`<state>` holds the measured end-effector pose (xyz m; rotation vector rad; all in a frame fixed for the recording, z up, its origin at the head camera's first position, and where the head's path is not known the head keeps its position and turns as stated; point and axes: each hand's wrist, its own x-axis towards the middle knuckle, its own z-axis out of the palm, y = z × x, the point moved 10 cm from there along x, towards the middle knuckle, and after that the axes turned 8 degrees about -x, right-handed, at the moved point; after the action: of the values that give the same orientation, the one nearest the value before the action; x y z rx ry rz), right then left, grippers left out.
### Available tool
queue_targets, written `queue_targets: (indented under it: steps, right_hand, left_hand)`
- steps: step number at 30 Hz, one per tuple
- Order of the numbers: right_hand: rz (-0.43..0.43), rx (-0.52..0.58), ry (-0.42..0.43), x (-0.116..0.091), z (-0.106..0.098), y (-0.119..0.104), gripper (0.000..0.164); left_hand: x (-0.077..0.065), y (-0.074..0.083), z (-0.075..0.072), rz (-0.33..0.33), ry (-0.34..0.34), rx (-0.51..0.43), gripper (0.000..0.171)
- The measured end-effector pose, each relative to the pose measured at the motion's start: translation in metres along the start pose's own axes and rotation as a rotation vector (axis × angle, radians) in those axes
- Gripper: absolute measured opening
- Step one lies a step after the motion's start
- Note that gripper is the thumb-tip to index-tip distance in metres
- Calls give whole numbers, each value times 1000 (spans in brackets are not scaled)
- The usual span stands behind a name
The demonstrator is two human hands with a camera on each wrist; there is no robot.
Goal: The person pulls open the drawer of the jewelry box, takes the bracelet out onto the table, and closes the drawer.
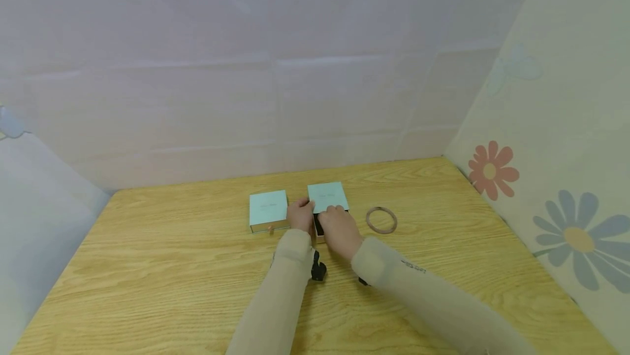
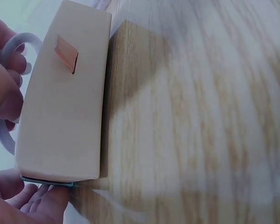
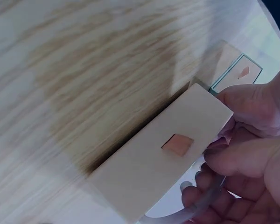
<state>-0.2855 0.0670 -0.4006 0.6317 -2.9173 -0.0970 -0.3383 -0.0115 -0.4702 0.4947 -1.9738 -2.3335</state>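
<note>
A pale blue gift box point(image 1: 328, 195) has its cream drawer point(image 2: 60, 107) pulled partway out towards me, with dark lining showing in the head view. At the box's left side, my left hand point(image 1: 300, 215) holds the cover with curled fingers. My right hand point(image 1: 340, 232) is over the drawer, its fingers gripping a pale bangle point(image 3: 177, 217). Both wrist views show that bangle just above the drawer's top edge; in the head view the hand hides it. A small orange-pink pull tab point(image 2: 67, 55) sticks out of the drawer front.
To the left stands a second pale blue box point(image 1: 268, 207), its drawer in and its tab facing me. Another bangle point(image 1: 383, 231), brownish pink, lies flat right of my right hand. Behind the wooden table point(image 1: 172, 267) rises a pale wall; a flowered one borders the right.
</note>
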Motion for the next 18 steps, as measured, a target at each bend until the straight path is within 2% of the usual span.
queue_targets:
  steps: [5,11,18]
  right_hand:
    - [-9,-14,18,-4,-2,2,11]
    - [-40,-43,84,-10,-8,3,10]
    - [-52,3,106,-12,-12,7,20]
  left_hand:
    - [1,-1,0,8,-1,1,35]
    - [-2,2,1,10,-8,24,34]
    - [-5,2,1,1,-7,7,35]
